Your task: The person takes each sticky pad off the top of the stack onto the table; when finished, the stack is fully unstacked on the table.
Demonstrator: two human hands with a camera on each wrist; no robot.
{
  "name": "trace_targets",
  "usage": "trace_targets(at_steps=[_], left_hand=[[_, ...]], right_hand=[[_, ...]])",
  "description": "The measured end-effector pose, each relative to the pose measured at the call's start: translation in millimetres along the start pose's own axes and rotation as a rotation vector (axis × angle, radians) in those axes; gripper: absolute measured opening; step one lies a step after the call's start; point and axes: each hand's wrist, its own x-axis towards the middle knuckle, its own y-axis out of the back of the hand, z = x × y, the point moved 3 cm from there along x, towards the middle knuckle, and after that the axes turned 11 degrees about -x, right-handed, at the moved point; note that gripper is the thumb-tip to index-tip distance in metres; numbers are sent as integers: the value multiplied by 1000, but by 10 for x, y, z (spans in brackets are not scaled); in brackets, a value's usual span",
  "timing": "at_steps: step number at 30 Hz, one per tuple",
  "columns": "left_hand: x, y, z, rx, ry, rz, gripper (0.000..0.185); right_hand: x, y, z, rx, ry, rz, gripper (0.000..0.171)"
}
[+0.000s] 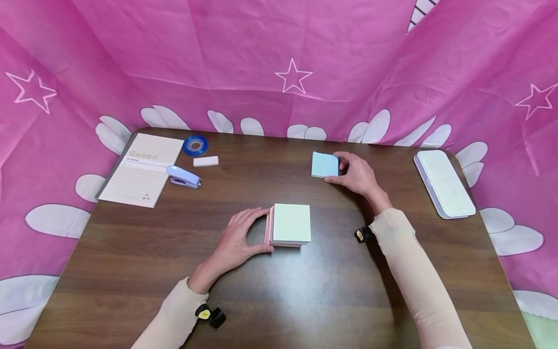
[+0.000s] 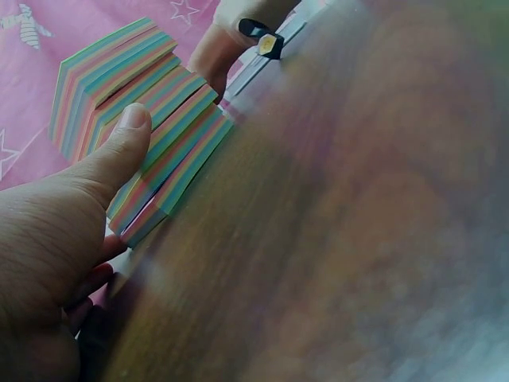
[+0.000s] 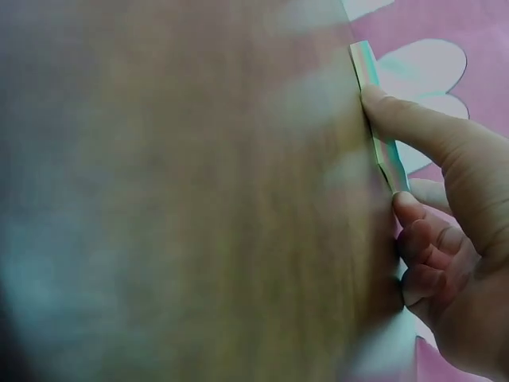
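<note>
While your left hand [image 1: 237,237] grips the large paper block [image 1: 289,224] at the middle of the bench [image 1: 305,300], thumb on its near side and fingers on its far side, your right hand [image 1: 357,173] pinches the small blue pad [image 1: 324,165] farther back and to the right. Neither hand is relaxed or clenched on nothing; each holds 1 stack.

Risk, as judged from the left wrist view: the block [image 2: 135,119] has sheared into 2 offset portions, an upper one and a lower one [image 2: 171,167], with your thumb [image 2: 119,147] pressing the striped edge where they meet. Added sideways pressure there would likely slide the portions further apart and fan loose sheets over the bench. In the right wrist view the blue pad [image 3: 378,119] is thin and held only at its edge by your fingertips [image 3: 398,119]; a light pinch could let it droop or shed sheets if lifted quickly.

Position: the block lies just right of your left hand, touching it; the blue pad lies just left of your right hand, touching it. The 2 stacks sit well apart.

Also shown: a notepad [image 1: 141,169], stapler [image 1: 184,176], tape roll [image 1: 195,145] and eraser [image 1: 206,161] at the far left, and a white case [image 1: 443,183] at the far right.
</note>
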Motion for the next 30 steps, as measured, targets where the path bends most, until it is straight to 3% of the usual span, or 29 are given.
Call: trace_targets(at_steps=[6,22,30], left_hand=[[-1,5,-7,0,5,-3,95],[9,12,-7,2,8,-3,95],[6,9,-7,4,6,-4,96]], right_hand=[[80,-1,35,-21,-32,4,83],[83,23,30,-27,-4,-11,87],[-94,101,-45,125,60,57,88]])
